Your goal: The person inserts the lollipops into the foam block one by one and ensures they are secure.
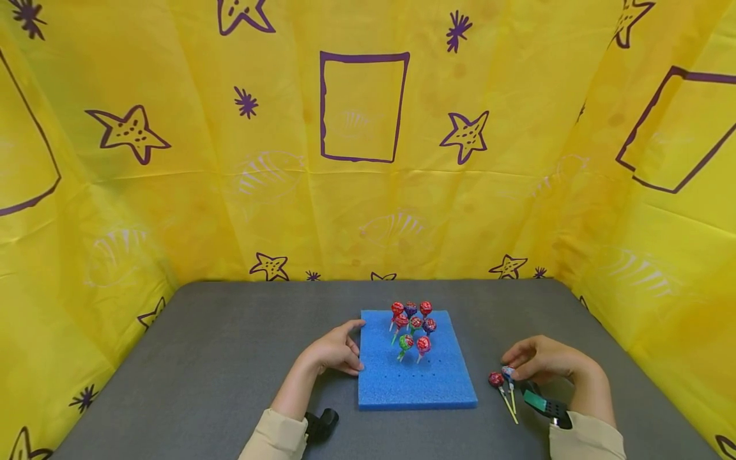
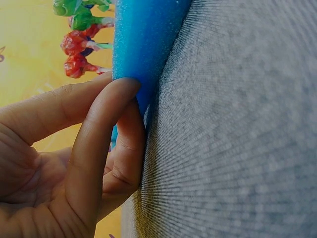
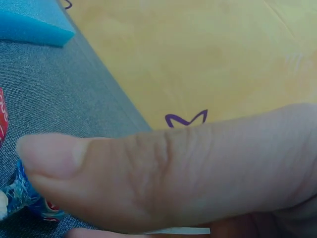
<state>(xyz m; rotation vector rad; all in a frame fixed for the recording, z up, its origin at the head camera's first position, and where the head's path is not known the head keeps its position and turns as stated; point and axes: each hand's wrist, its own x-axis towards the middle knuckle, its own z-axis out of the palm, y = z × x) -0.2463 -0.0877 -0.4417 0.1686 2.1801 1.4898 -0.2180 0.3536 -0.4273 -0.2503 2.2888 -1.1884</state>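
Note:
My left hand (image 1: 335,349) rests against the left edge of a blue foam board (image 1: 416,393), fingertips touching its side, as the left wrist view also shows. Several wrapped lollipops stand upright in the board's far half, among them a green lollipop (image 1: 406,342) and a pink lollipop (image 1: 423,345). To the board's right, my right hand (image 1: 543,359) pinches the head of a blue-wrapped lollipop (image 1: 508,372) between thumb and fingers; its stick points toward me. Beside it a red lollipop (image 1: 496,379) lies on the table. In the right wrist view the thumb hides most of the blue wrapper (image 3: 22,191).
Rows of small holes (image 1: 414,375) show in the near part of the board. The grey table (image 1: 230,358) is enclosed by yellow cloth (image 1: 368,217) at the back and sides. Dark camera mounts sit at both wrists.

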